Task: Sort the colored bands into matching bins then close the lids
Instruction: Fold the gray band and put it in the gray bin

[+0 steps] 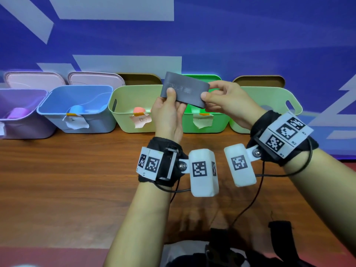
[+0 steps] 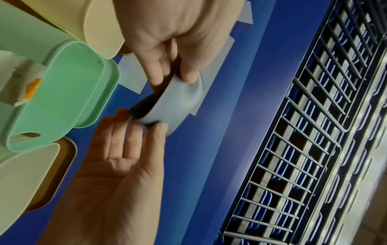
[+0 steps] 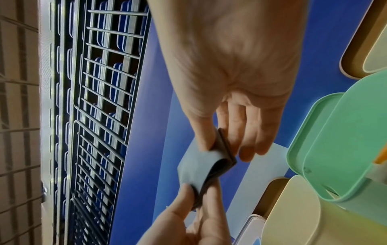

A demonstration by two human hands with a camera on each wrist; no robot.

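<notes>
Matt grey band (image 1: 184, 90), smooth plastic bins (image 1: 134, 110), wood-grain table (image 1: 77, 180).

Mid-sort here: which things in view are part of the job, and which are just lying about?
Job:
grey band, pinched by left hand and right hand
purple bin, blue bin, pale green bin, bright green bin, far-right pale green bin
lids propped behind

Lying about:
black strap on table

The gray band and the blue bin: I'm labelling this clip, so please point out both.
gray band (image 1: 184, 91), head view, middle of its flat face.
blue bin (image 1: 57, 120), head view, front wall left of the paper label.
</notes>
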